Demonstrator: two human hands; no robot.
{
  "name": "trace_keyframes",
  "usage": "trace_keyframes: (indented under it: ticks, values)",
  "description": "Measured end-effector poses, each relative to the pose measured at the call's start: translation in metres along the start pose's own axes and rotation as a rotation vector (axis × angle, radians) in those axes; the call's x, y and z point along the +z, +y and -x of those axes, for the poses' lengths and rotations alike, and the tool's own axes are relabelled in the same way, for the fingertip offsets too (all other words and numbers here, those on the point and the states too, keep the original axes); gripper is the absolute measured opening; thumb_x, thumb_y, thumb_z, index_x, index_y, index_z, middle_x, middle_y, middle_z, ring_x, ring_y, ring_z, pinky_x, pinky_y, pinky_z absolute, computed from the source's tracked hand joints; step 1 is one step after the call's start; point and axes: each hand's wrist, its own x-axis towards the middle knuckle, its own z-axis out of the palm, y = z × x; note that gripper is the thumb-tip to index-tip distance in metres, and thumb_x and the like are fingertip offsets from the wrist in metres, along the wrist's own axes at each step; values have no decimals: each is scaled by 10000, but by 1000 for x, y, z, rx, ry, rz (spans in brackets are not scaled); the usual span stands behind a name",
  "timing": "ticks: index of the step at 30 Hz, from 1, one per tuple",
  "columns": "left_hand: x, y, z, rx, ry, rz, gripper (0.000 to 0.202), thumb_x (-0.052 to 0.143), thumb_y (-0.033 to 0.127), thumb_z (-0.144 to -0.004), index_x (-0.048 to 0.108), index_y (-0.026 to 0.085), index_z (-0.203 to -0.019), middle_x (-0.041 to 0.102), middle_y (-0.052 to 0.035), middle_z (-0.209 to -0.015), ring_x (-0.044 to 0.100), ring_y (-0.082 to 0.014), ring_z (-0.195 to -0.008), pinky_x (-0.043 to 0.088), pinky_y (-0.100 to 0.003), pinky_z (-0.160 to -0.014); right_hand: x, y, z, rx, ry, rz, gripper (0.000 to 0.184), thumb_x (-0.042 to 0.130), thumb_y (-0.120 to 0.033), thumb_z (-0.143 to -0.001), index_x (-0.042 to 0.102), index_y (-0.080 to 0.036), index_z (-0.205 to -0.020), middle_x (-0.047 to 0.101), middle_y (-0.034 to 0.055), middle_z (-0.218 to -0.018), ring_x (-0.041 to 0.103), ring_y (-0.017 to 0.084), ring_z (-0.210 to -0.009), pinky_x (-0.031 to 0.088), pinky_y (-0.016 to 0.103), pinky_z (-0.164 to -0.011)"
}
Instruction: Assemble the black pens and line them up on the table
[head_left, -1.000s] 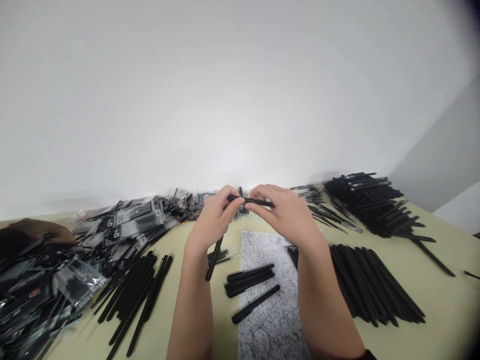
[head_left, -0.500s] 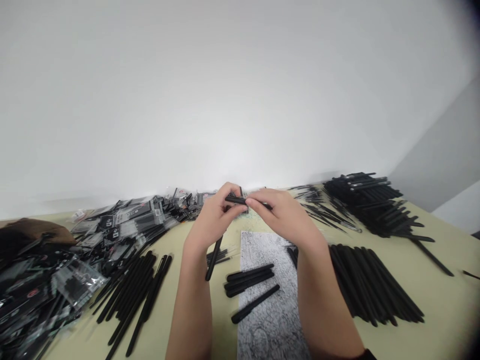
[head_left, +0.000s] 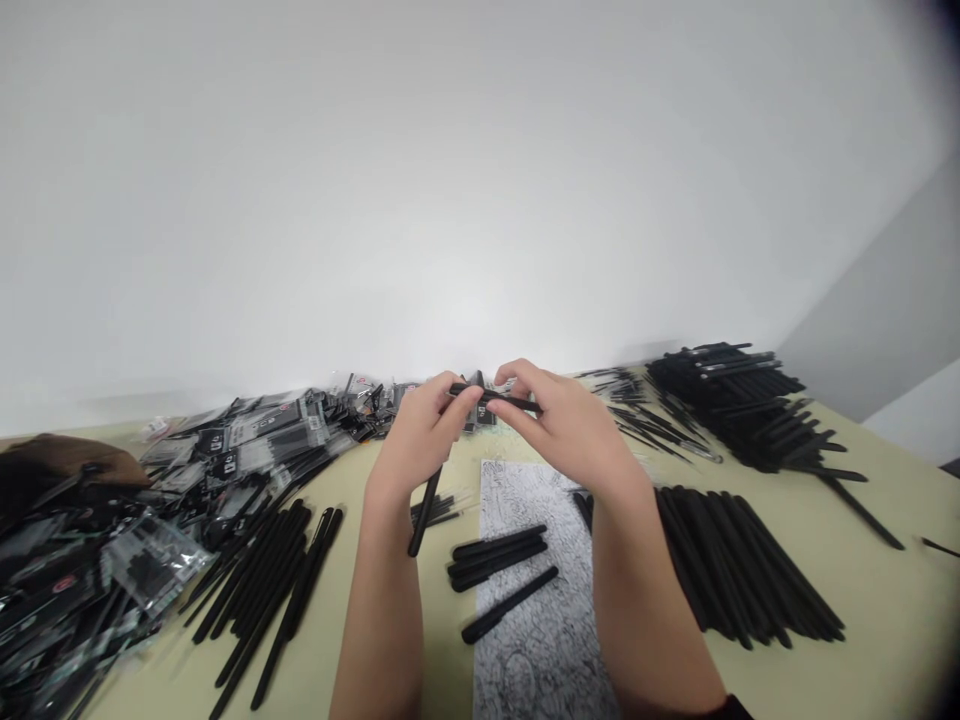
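A black pen lies crosswise between my two hands, raised above the far part of the table. My left hand pinches its left end between thumb and fingers. At the other end, my right hand grips the pen with the thumb along it and the index finger bent. A second black pen sticks out below my left hand; whether the palm holds it, I cannot tell. Under my wrists, several capped black pens rest on and beside a patterned white sheet.
Clear plastic packets with black contents heap up at the left, beside a brown item. More black pens lie left of my forearm. To the right are a row of pens, thin refills and a large pen pile.
My left hand has shifted slightly left and down along the pen, its thumb now nearer the tip. My right index finger has lifted and bent away from the pen.
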Motion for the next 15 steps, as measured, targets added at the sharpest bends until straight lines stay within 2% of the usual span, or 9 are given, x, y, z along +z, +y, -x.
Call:
trace_keyframes:
  ticks: [8, 15]
  values:
    - [-3, 4, 4, 42, -85, 99, 161, 511, 356, -939, 507, 226, -1033, 393, 95, -517, 326, -73, -459, 261, -194, -458, -1, 7, 0, -23, -9, -96, 223, 573, -454, -922, 637, -252, -990, 695, 13, -968, 625, 170, -882, 420, 282, -694]
    - [-1, 4, 4, 52, -73, 113, 172, 574, 333, -898, 496, 241, -1021, 371, 100, -516, 305, -77, -481, 249, -205, -476, -4, 8, -1, -46, -54, -129, 273, 480, -421, -973, 703, -265, -1000, 686, 16, -917, 611, 160, -821, 423, 288, -712]
